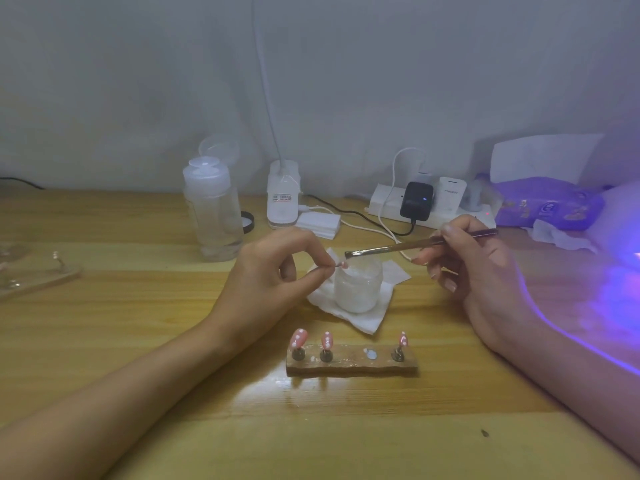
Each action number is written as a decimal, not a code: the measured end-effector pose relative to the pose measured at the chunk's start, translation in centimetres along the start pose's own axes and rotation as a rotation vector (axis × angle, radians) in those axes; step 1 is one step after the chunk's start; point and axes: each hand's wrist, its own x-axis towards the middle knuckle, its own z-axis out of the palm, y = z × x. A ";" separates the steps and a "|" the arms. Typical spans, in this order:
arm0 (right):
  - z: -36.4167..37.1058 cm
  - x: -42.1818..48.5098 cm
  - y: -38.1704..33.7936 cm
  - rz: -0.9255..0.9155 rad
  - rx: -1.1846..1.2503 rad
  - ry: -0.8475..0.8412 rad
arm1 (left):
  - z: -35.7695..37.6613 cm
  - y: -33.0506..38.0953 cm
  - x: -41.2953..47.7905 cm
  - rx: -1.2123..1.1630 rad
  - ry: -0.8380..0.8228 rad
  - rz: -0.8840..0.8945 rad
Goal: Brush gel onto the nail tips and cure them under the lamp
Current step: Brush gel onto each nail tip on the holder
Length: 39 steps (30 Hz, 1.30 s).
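Head view: the left hand (273,268) enters from 7 o'clock with the forearm flat above the table (138,341). Its thumb and forefinger pinch a short pin carrying a pink nail tip (344,265), and the other fingers are curled. The held tip points toward 3 o'clock, over the rim of a small clear jar (358,287). The right hand (481,271) enters from 4 o'clock and grips a brush (415,244) pen-style. The brush's long axis runs nearly level, with the handle at 3 o'clock and the bristles at 9 o'clock, just above the held tip; contact cannot be confirmed. The jar stands on a white tissue (363,317). At 6 o'clock of the jar, a wooden holder (351,363) lies crosswise with three pink tips upright on pins. The surface is light wood against a pale grey wall. A clear bottle (213,209) stands at 10 o'clock, a power strip (433,206) at 1 o'clock, and a lit violet lamp (625,213), partly cut off, at 3 o'clock.
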 end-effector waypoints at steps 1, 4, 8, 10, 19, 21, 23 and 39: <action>0.1 0.0 -0.1 -0.002 -0.003 -0.015 | 0.0 0.0 0.0 -0.006 -0.005 -0.004; 0.0 0.0 0.2 0.008 -0.043 -0.013 | 0.0 0.1 -0.1 -0.034 -0.018 -0.026; -0.1 -0.1 0.0 -0.002 0.003 0.006 | -0.1 0.2 -0.1 -0.066 -0.023 -0.044; 0.0 -0.1 -0.1 -0.002 -0.016 -0.019 | -0.1 0.2 -0.1 -0.078 -0.025 -0.053; 0.0 -0.2 0.2 -0.006 -0.033 -0.020 | -0.1 0.2 -0.1 -0.105 -0.029 -0.068; -0.1 -0.1 0.3 0.006 -0.053 0.004 | 0.0 0.2 -0.1 -0.109 -0.027 -0.071; -0.2 -0.1 0.2 -0.009 -0.031 0.021 | 0.0 0.3 -0.2 -0.105 -0.030 -0.061; 0.2 -0.2 -0.1 -0.049 -0.029 -0.021 | 0.0 0.2 0.0 -0.144 -0.037 -0.071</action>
